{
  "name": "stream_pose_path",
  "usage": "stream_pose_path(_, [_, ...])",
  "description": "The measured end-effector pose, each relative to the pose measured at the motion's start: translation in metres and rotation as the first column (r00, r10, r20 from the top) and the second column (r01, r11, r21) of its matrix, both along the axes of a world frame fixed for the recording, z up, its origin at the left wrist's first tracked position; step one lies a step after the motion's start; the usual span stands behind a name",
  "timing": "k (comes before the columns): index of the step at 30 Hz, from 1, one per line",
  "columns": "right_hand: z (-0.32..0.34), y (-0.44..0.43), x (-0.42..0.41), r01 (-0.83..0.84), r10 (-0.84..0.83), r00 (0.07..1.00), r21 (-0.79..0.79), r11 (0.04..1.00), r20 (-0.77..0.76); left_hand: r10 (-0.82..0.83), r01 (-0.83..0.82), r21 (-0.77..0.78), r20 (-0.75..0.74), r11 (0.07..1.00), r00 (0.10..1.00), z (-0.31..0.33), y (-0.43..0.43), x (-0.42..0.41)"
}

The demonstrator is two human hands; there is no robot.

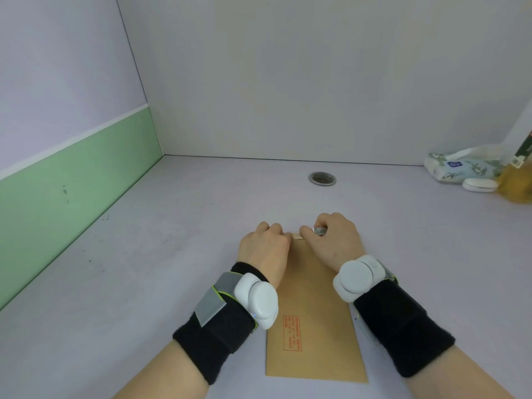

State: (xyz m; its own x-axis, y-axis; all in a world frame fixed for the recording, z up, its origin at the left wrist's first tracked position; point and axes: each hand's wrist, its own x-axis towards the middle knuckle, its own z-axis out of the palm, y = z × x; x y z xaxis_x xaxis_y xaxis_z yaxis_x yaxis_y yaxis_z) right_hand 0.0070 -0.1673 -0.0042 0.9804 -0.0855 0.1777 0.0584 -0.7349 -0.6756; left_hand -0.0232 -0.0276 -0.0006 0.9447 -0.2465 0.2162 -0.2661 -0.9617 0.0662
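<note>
Brown envelope (pixel 313 335) lies flat, running from under both wrists to the fingertips. Left hand (pixel 263 244), fingers curled, pins its far edge, likely steadying the flap (pixel 296 235). Right hand (pixel 335 237), just beside, pinches a small silvery object (pixel 318 231) at that flap, probably to fasten it. Red stamp (pixel 292 333) between the wrists is too small to read.
</note>
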Motion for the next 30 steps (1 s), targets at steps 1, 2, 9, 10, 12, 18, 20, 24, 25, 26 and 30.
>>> stream_pose_path(1, [0.000,-0.001,0.000,0.001,-0.001,1.000,0.012,1.000,0.007,0.004,-0.004,0.009,0.002,1.000,1.000,-0.001,0.000,-0.001])
stream_pose_path(2, [0.000,-0.003,0.001,0.006,-0.006,1.000,0.024,1.000,0.014,0.008,-0.008,0.016,0.005,1.000,1.000,-0.001,-0.001,-0.002])
stream_pose_path(9, [0.001,-0.013,0.005,0.055,-0.056,0.997,0.012,0.998,0.055,0.014,-0.015,0.035,0.024,0.999,1.000,-0.002,-0.003,-0.002])
stream_pose_path(10, [0.001,-0.014,0.006,0.058,-0.058,0.997,0.006,0.998,0.053,0.014,-0.015,0.038,0.026,0.999,1.000,-0.002,-0.003,-0.002])
stream_pose_path(12, [0.002,-0.016,0.007,0.069,-0.068,0.996,-0.022,0.997,0.050,0.015,-0.016,0.039,0.025,0.999,1.000,-0.001,-0.003,-0.003])
stream_pose_path(18, [0.004,-0.022,0.007,0.044,-0.044,0.999,-0.038,0.998,0.025,0.020,-0.022,0.047,0.044,0.999,0.999,0.000,-0.007,-0.006])
stream_pose_path(20, [0.006,-0.023,0.006,0.043,-0.042,0.999,-0.024,0.999,0.027,0.011,-0.013,0.046,0.054,0.999,0.998,0.000,-0.007,-0.005])
stream_pose_path(24, [0.007,-0.026,0.005,0.062,-0.060,0.997,-0.042,0.997,0.039,0.007,-0.010,0.038,0.066,0.999,0.998,-0.001,-0.006,-0.004])
stream_pose_path(25, [0.007,-0.027,0.005,0.061,-0.059,0.997,-0.050,0.997,0.041,0.008,-0.011,0.039,0.065,0.999,0.998,-0.001,-0.007,-0.003])
stream_pose_path(26, [0.007,-0.028,0.004,0.060,-0.058,0.997,-0.058,0.996,0.041,0.009,-0.012,0.044,0.063,0.999,0.998,-0.001,-0.007,-0.004])
stream_pose_path(30, [0.008,-0.027,0.002,0.084,-0.079,0.996,-0.165,0.983,0.035,0.016,-0.021,0.066,0.071,0.998,0.997,-0.001,-0.008,-0.004])
